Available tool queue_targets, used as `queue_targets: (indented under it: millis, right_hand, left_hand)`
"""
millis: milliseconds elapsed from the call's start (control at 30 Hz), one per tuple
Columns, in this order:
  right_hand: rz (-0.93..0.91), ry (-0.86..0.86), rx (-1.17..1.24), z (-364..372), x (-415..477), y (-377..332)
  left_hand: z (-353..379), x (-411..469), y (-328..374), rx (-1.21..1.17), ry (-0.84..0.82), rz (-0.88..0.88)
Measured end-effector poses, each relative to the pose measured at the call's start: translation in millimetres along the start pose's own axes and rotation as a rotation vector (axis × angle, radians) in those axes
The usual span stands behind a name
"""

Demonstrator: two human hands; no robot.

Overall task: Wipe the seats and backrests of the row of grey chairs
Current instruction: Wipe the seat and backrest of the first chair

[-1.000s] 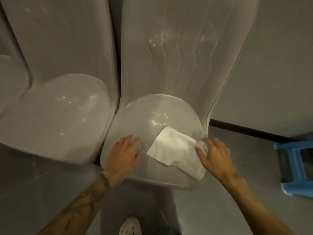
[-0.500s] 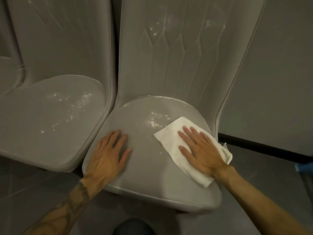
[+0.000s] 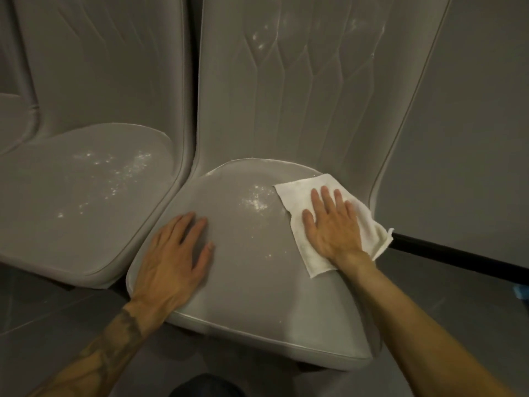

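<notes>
White, soft and thin, the small square cloth [image 3: 297, 196] lies flat on the back right part of the smooth grey padded chair seat [image 3: 252, 270]. One corner of it hangs a little over the right edge. The right hand [image 3: 332, 224] presses down on it with the fingers straight and a bit spread, not curled round it. The left hand [image 3: 174, 259] rests flat on the front left of the same seat, fingers also straight, holding nothing.

The cloth looks very light and floppy, so it will likely bunch up or slip out if it is only pushed by the fingertips. A flat palm in the middle of it seems the best hold. The seat looks shiny and slippery, so the cloth should slide easily.

A patch of white dusty specks [image 3: 257, 200] sits just left of the cloth, not yet wiped. More specks show on the tall grey stitched backrest [image 3: 300, 96] and on the grey seat of the next chair [image 3: 80, 196] to the left.
</notes>
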State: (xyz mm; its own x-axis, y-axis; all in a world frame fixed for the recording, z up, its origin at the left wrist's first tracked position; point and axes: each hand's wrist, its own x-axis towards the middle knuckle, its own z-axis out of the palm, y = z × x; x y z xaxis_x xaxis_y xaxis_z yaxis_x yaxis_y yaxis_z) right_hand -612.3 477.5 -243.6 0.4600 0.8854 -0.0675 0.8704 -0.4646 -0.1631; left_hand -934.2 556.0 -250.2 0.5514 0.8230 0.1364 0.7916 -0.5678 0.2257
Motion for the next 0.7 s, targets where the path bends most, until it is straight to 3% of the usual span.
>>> queue_targets:
  millis: [200,333,433,600,700]
  right_hand:
    - [-0.254,-0.046,0.049,16.9,-48.5,-17.5]
    - [-0.079,0.016,-0.067,-1.0,0.5,10.9]
    - [0.044,0.037,-0.031,-3.7,19.9,-7.1]
    - [-0.243,-0.016,0.026,10.7,-11.8,-17.6]
    - [-0.17,0.024,-0.009,0.7,11.2,6.6]
  left_hand:
    - [-0.9,1.0,3.1,0.001,-0.01,-0.009]
    - [-1.2,0.3,1.6,-0.005,-0.021,-0.019]
    - [-2.2,0.3,2.2,-0.004,-0.02,-0.023]
    - [-0.3,1.4,1.4,0.003,-0.028,-0.012]
    - [2.7,2.9,-1.6,0.022,-0.025,0.0]
